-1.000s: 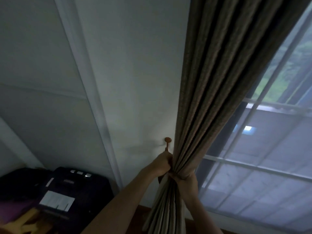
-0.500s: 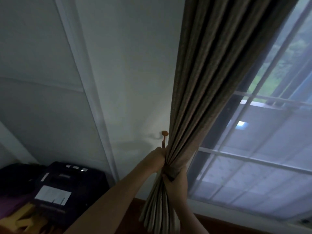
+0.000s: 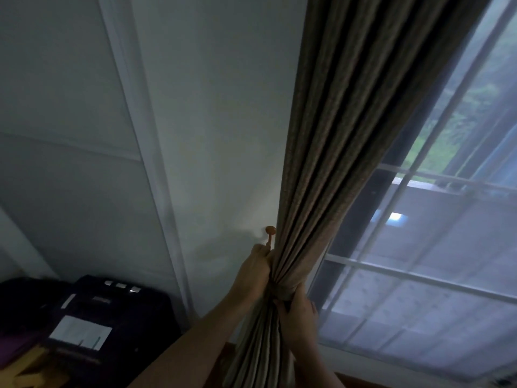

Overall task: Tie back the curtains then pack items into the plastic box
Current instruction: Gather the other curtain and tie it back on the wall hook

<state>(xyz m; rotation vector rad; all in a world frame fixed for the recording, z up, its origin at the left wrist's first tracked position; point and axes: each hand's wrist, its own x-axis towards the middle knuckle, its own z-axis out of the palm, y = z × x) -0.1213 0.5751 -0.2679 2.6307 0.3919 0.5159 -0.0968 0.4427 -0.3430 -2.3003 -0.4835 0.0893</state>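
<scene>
A: Looking at a dim room corner: pale wall (image 3: pixel 218 135) with white vertical trim, window (image 3: pixel 436 247) with white bars on the right, greenery outside top right.

B: Floor stuff?

A: Bottom left, dark case (image 3: pixel 112 317) with a white label on it, low against the wall. Something yellow at the very corner, too blurry to name. Strip of brown wood floor under the curtain.

B: Curtain?

A: Brown pleated curtain (image 3: pixel 349 135), gathered into a bundle between wall and window, pinched narrow where the hands are and fanning out below. Band of the same cloth wraps the bundle at the pinch.

B: Hook?

A: Small orange-brown wall hook (image 3: pixel 270 232) with a round knob, just left of the curtain edge, right above the left hand.

B: Hands?

A: Both bare forearms come up from the bottom. Left hand (image 3: pixel 256 273) is on the wall side, fingers clenched against the bundle at the band, knuckles just under the hook. Right hand (image 3: pixel 298 313) is lower and on the window side, fingers wrapped around the gathered cloth under the band.

B: Plastic box?

A: Can't see one.
</scene>
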